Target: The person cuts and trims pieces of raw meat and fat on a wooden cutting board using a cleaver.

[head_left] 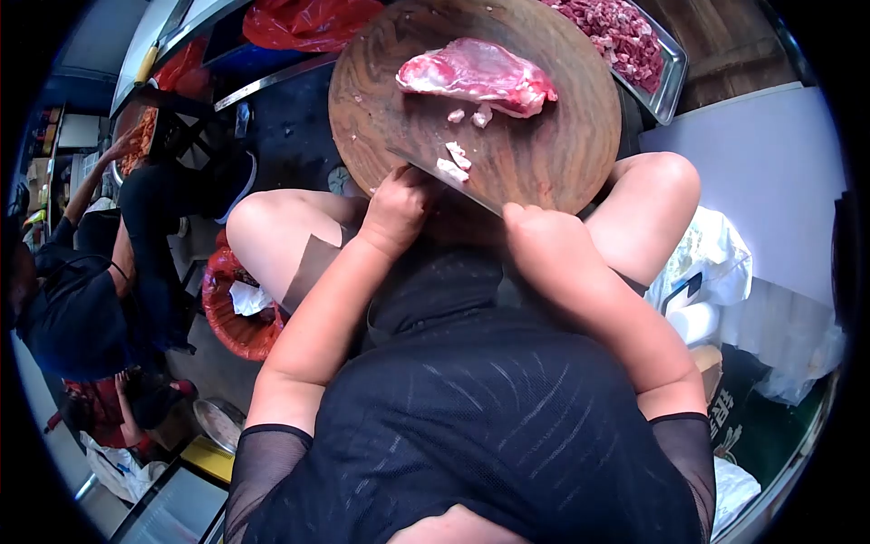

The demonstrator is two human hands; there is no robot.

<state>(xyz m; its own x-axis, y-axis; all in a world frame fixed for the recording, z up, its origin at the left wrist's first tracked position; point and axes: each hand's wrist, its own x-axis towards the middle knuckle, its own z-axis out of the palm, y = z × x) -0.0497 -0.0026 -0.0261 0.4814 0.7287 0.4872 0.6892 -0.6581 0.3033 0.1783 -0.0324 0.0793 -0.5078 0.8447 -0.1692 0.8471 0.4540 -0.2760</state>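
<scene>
Across the round wooden board (566, 168), the meat (476, 72) lies crosswise beyond the fingers, slightly nearer the left hand (396, 213), curled, contents unclear; the right hand (548, 240) grasps the knife (459, 189).

The chopping board (385, 118) is showing smooth, brown-grained wood; the blade (453, 187) is looking like thin metal; the tray (672, 82) is gleaming as shiny metal; the red bag (308, 23) is shining like glossy, crinkled plastic.

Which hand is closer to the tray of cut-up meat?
The right hand. It holds the knife at the board's near edge, and the tray is beyond the board's far right side. The left hand is by the knife's other end, farther left.
</scene>
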